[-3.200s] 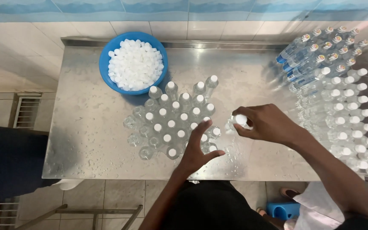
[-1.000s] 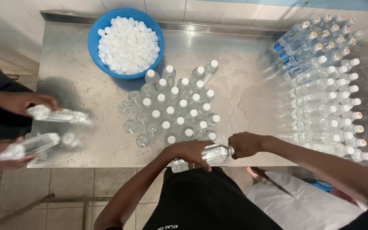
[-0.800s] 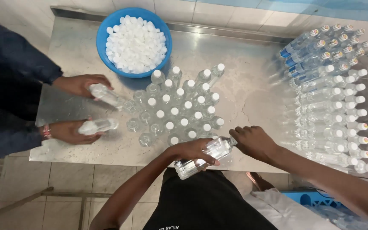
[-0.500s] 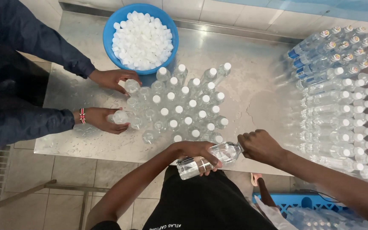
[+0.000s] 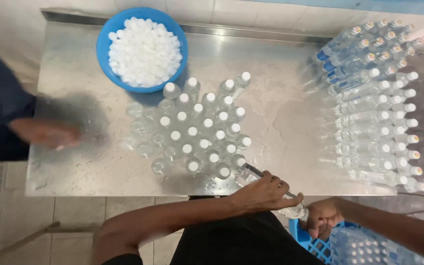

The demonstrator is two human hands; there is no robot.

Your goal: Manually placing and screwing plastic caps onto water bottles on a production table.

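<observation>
Now we hold one clear bottle [image 5: 271,189] over the worktop [image 5: 295,122] edge, left hand [image 5: 263,194] fingers wrapped across its body, right hand [image 5: 322,218] fingers closed around its cap end.

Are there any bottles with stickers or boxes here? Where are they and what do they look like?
Stacked bottles: lying on their sides, table's right end; clear, white caps; the top few have blue labels.
Standing bottles: table's middle; clear, no labels visible.
Crate: below the table's front edge, bottom right; blue plastic lattice holding capped bottles.
No signs or screens.
</observation>
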